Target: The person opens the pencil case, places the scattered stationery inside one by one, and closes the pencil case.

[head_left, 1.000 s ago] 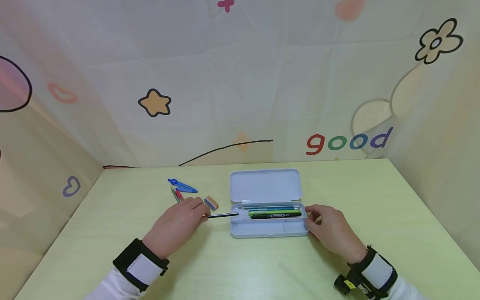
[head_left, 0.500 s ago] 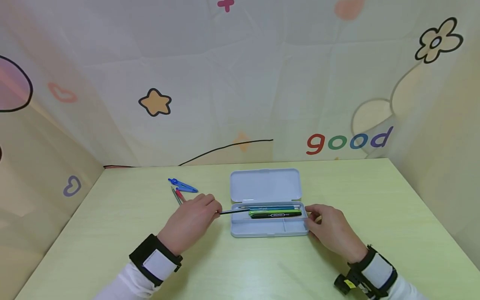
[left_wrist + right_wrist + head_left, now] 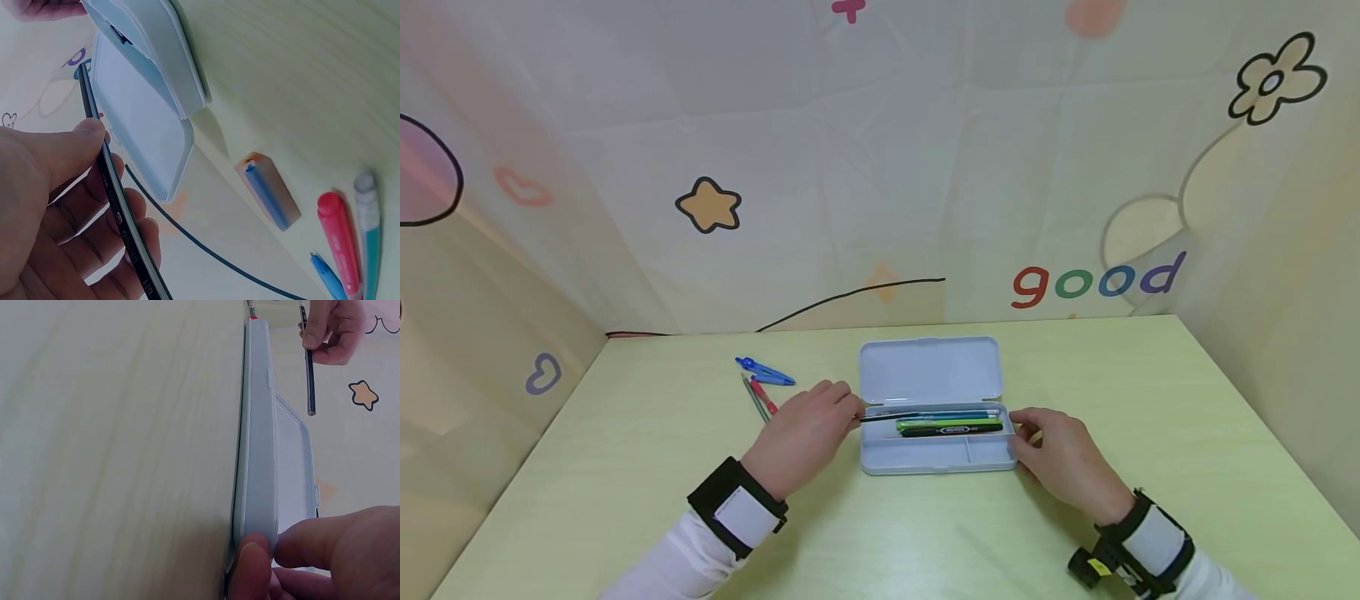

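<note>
My left hand (image 3: 808,433) pinches a dark pencil (image 3: 112,178) between thumb and fingers; the lettering HB shows on its barrel. In the head view the pencil points right, over the back compartment of an open pale blue pencil case (image 3: 917,458). Inside that compartment lie blue pencils (image 3: 955,414), a green pen (image 3: 917,424) and a black marker (image 3: 951,431). The right wrist view shows the dark pencil raised above the case's rim. With thumb and fingers, my right hand (image 3: 1067,458) grips the case's right end, thumb on its side wall (image 3: 259,437).
Left of the case lie a blue compass (image 3: 765,372), a red pen (image 3: 339,240) and a green one (image 3: 370,231). An eraser (image 3: 269,190) shows in the left wrist view, hidden behind my left hand in the head view. A printed cloth (image 3: 880,167) hangs behind the table.
My left hand has moved right with the dark pencil, bringing it from the case's left edge to over the back compartment. The right hand stays at the case's end.
</note>
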A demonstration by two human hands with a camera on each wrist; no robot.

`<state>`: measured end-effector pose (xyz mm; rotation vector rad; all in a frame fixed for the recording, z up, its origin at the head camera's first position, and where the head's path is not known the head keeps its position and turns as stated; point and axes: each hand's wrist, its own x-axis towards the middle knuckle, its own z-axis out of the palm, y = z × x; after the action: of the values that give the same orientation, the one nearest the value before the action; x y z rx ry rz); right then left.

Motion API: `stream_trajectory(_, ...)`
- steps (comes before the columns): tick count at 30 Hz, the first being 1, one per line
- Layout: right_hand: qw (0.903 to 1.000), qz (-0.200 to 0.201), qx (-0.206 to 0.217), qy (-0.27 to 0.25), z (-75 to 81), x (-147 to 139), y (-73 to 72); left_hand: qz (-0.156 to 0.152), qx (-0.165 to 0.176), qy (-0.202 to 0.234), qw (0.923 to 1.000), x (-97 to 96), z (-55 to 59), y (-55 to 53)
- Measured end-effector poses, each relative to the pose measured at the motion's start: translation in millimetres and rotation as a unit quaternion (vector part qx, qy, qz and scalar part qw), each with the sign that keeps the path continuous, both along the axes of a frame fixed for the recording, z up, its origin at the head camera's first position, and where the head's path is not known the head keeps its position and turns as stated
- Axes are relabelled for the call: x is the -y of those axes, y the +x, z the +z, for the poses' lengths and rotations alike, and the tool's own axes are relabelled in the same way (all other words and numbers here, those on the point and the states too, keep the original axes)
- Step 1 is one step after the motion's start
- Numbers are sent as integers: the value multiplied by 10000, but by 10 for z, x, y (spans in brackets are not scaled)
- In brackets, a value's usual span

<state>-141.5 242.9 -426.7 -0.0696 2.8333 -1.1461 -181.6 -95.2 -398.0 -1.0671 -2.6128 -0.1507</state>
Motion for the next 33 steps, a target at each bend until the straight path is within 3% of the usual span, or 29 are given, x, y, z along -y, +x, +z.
stream_trajectory(19, 9999, 19, -109, 47, -9, -5, -6, -23, 385, -266, 9989, -321, -27, -115)
stream_trajectory(33, 9999, 47, -117, 13, -28, -16, -13, -232, 171, -341, 9990, -581, -129, -216)
